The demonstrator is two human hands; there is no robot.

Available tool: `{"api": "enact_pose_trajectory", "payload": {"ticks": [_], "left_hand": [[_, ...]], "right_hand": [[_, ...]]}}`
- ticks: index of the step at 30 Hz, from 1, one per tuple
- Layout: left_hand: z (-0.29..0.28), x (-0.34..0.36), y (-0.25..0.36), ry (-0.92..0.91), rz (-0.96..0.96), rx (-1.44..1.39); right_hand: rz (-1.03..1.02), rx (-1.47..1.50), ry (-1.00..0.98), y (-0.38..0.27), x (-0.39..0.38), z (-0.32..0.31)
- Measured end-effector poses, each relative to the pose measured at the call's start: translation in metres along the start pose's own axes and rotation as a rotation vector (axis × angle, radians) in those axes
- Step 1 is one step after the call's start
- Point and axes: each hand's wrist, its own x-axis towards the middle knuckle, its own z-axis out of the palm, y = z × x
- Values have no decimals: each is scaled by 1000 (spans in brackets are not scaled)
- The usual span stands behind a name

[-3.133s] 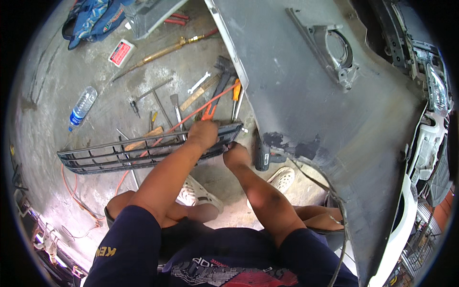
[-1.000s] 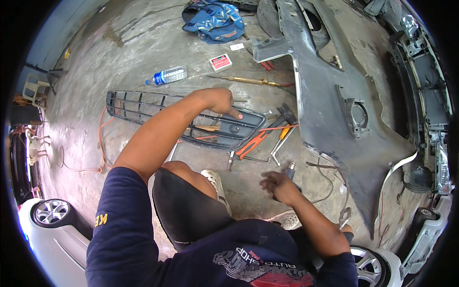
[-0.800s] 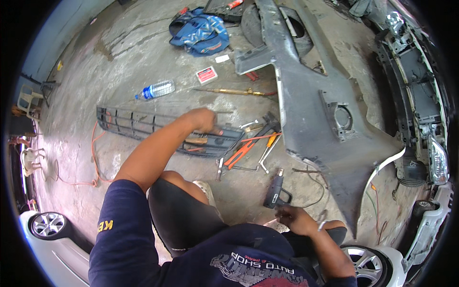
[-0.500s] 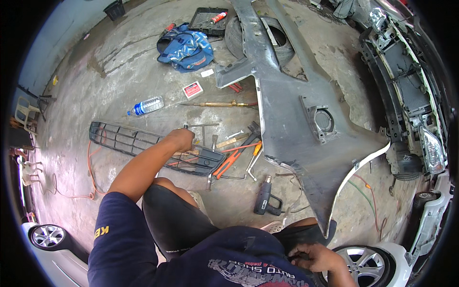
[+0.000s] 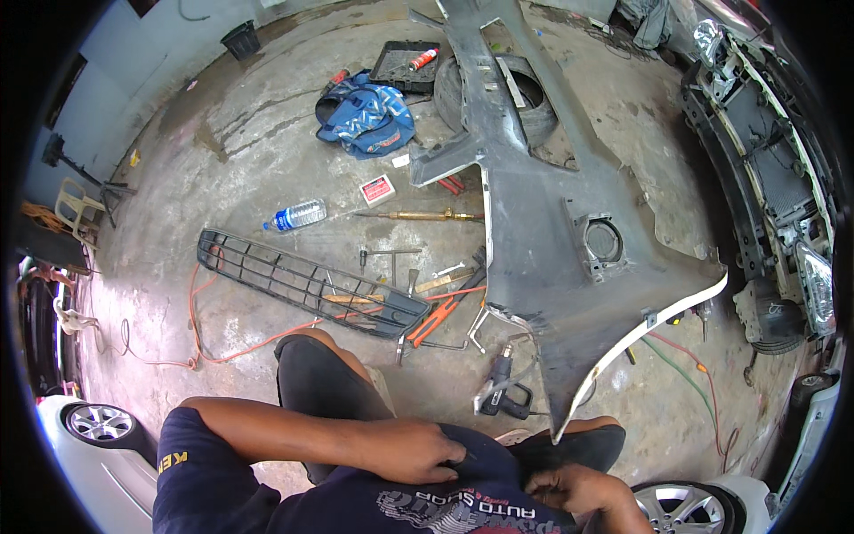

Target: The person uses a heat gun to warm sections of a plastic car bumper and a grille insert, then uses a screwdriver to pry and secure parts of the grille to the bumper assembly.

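My left hand (image 5: pixel 434 451) is drawn back against the front of my dark shirt, fingers curled. Whether anything is inside them is hidden. Low over my right thigh, my right hand (image 5: pixel 578 489) is also bent closed, its fingertips turned inward and their contents unseen. In front of me a grey car bumper cover (image 5: pixel 551 258) lies with its inner side up, its white edge curving to a point near my right knee. A black heat gun (image 5: pixel 507 387) rests beside that point. To the left lies a black plastic grille (image 5: pixel 302 271), with neither hand touching it.
By the grille are orange-handled pliers (image 5: pixel 434 320), a T-handle wrench (image 5: pixel 391 253) and a brass torch (image 5: pixel 418 215). Farther off are a water bottle (image 5: pixel 298 214), blue bag (image 5: pixel 366 116) and tire (image 5: pixel 449 98). An orange hose (image 5: pixel 276 336) crosses the floor. A stripped car front (image 5: pixel 774 178) stands right.
My left hand has come back from the grille to my shirt front. The bumper cover's near point has shifted left, closer to the heat gun. My right hand stays low by my thigh.
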Motion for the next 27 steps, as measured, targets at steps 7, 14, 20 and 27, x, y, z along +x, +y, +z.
{"api": "enact_pose_trajectory", "payload": {"ticks": [7, 14, 20, 27], "left_hand": [[13, 57, 27, -55, 249, -52], [-42, 71, 69, 35, -473, 87], [-19, 72, 77, 775, -322, 36], [-7, 94, 73, 1143, -235, 130]], "right_hand": [[32, 107, 117, -35, -61, 20], [65, 45, 315, 19, -79, -21], [-1, -64, 1548, 97, -87, -202], [-329, 270, 1514, 73, -56, -288]]}}
